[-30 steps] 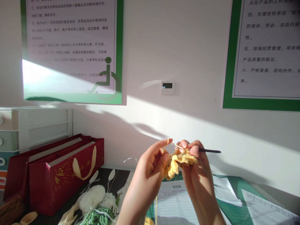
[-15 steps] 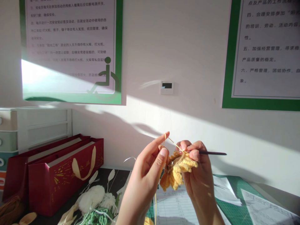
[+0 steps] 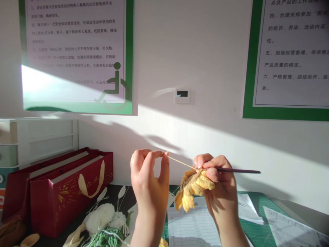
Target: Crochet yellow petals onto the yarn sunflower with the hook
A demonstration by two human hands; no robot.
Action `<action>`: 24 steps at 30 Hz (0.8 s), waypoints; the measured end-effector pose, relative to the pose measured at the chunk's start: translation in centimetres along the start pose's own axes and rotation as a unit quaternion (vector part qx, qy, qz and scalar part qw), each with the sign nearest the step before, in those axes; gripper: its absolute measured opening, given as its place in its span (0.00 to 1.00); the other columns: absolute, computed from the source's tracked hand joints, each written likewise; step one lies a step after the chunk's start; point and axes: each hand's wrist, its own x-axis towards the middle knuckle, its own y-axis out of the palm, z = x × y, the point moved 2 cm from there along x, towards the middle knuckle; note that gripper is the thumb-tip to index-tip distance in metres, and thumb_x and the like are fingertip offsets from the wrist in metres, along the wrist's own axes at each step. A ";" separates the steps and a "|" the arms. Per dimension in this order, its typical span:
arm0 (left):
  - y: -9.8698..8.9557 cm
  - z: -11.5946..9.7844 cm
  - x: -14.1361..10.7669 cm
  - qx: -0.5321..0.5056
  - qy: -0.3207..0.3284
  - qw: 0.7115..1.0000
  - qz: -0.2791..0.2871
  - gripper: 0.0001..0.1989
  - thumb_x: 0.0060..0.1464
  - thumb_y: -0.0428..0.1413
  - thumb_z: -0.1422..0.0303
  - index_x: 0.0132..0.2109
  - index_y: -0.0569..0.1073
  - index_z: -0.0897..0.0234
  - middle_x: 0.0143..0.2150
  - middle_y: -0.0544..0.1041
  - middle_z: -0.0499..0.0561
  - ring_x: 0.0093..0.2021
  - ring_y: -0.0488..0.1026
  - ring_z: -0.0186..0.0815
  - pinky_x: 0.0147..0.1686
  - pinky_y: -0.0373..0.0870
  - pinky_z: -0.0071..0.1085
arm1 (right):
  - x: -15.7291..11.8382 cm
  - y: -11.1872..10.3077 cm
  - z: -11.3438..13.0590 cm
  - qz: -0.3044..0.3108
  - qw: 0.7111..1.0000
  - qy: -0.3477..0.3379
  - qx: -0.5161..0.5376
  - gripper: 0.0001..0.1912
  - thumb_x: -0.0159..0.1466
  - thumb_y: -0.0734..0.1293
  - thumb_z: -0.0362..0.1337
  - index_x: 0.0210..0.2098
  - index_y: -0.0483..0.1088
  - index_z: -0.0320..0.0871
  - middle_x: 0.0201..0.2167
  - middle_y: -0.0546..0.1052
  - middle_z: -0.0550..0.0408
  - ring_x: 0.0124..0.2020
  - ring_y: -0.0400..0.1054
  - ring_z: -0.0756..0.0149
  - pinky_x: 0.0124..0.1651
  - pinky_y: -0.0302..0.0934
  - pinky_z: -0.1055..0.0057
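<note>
My left hand [image 3: 150, 178] pinches a strand of yellow yarn [image 3: 180, 161] between thumb and fingertips. The strand runs taut to the right, up to the edge of a ruffled yellow crochet piece [image 3: 196, 187]. My right hand [image 3: 218, 175] grips that piece at its top edge, together with a dark-handled crochet hook [image 3: 239, 170]. The hook's handle sticks out to the right, while its tip is hidden by the fingers. Below the hand hang the yellow ruffles, with a brownish inner side showing.
Red gift bags [image 3: 74, 188] stand at the left beside a drawer unit [image 3: 51, 133]. White pompom yarn [image 3: 100, 218] and green yarn [image 3: 106, 236] lie in front. Printed sheets [image 3: 191, 223] rest on a green cutting mat [image 3: 257, 206]. Behind is a wall with posters [image 3: 130, 68].
My left hand has moved left, away from the crochet piece, and now pinches the yarn instead of having it looped over the index finger. The hook's handle extends farther right.
</note>
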 end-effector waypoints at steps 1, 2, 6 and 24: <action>-0.1 0.1 0.0 -0.024 -0.016 1.000 0.001 0.09 0.52 0.66 0.74 0.28 0.78 0.56 0.34 0.68 0.50 0.38 0.63 0.46 0.43 0.59 0.39 | -0.1 0.0 0.0 0.008 1.000 -0.007 -0.011 0.08 0.66 0.73 0.42 0.33 0.74 0.48 0.33 0.76 0.56 0.37 0.70 0.64 0.40 0.63 0.66; -0.1 0.1 -0.1 -0.056 -0.039 0.998 0.007 0.11 0.53 0.65 0.74 0.26 0.75 0.57 0.34 0.67 0.50 0.37 0.62 0.44 0.41 0.59 0.38 | -0.3 0.1 -0.1 0.015 1.000 -0.013 -0.023 0.07 0.67 0.72 0.41 0.34 0.74 0.48 0.34 0.76 0.56 0.37 0.70 0.65 0.39 0.63 0.67; -0.2 -0.4 -0.5 -0.241 -0.165 0.953 0.072 0.19 0.57 0.54 0.70 0.19 0.63 0.60 0.31 0.65 0.50 0.36 0.64 0.40 0.38 0.66 0.36 | -1.0 0.4 -0.1 0.025 0.993 -0.054 -0.098 0.04 0.70 0.70 0.38 0.37 0.74 0.49 0.37 0.77 0.55 0.38 0.72 0.65 0.37 0.64 0.69; 1.1 -2.4 -3.1 -0.373 -0.354 0.818 0.258 0.47 0.50 0.73 0.72 0.72 0.64 0.41 0.42 0.78 0.48 0.38 0.77 0.37 0.42 0.74 0.33 | -2.9 0.9 0.8 -0.078 0.943 -0.204 -0.253 0.08 0.70 0.67 0.35 0.45 0.77 0.55 0.43 0.77 0.53 0.46 0.73 0.57 0.45 0.67 0.57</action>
